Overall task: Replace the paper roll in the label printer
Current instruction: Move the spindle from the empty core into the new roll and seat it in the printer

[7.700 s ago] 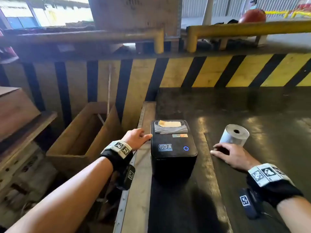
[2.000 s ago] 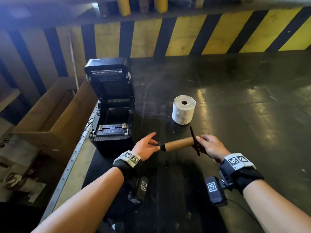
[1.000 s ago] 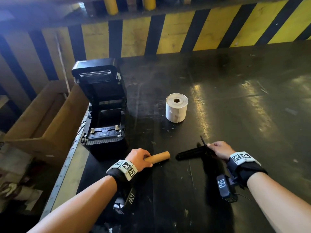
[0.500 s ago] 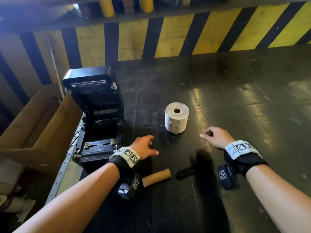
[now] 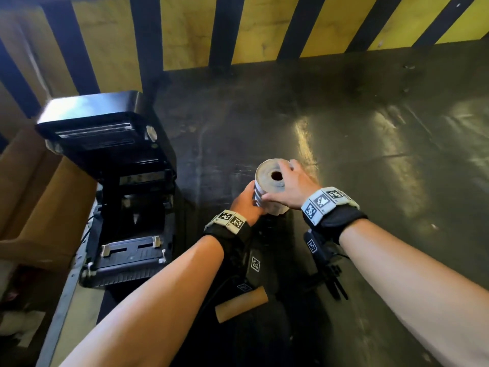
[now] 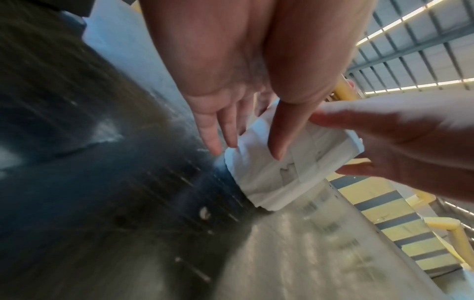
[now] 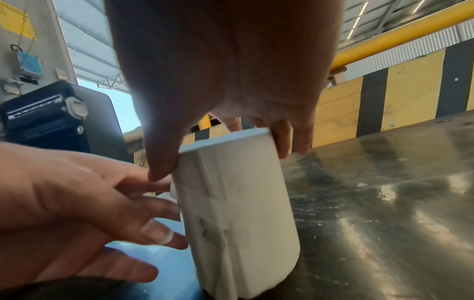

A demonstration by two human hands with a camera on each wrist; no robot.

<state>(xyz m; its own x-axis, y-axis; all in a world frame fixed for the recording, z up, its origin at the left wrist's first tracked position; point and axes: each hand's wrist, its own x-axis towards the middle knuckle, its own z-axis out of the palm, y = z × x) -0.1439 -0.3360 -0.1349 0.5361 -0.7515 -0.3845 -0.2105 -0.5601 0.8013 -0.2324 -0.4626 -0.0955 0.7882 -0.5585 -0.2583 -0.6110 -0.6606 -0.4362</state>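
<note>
The white paper roll (image 5: 267, 174) stands upright on the dark table (image 5: 370, 160). My right hand (image 5: 287, 182) grips its top rim from above, thumb on the near side and fingers over the far edge (image 7: 225, 160). My left hand (image 5: 247, 201) touches the roll's left side with straight fingers (image 6: 246, 152). Taped seams show on the roll's face (image 7: 243, 213) (image 6: 277, 178). The black label printer (image 5: 124, 197) stands to the left with its lid raised and its bay empty. The empty brown cardboard core (image 5: 240, 304) lies near the front, below my left wrist.
A black spindle (image 5: 332, 283) lies on the table under my right wrist, partly hidden. An open cardboard box (image 5: 34, 207) sits left of the printer, beyond the table's edge. A yellow-and-black striped barrier (image 5: 264, 27) closes the table's far side.
Both hands moved forward from the table and closed in on the paper roll, the right gripping its top. The cardboard core and the spindle stay where they were laid down.
</note>
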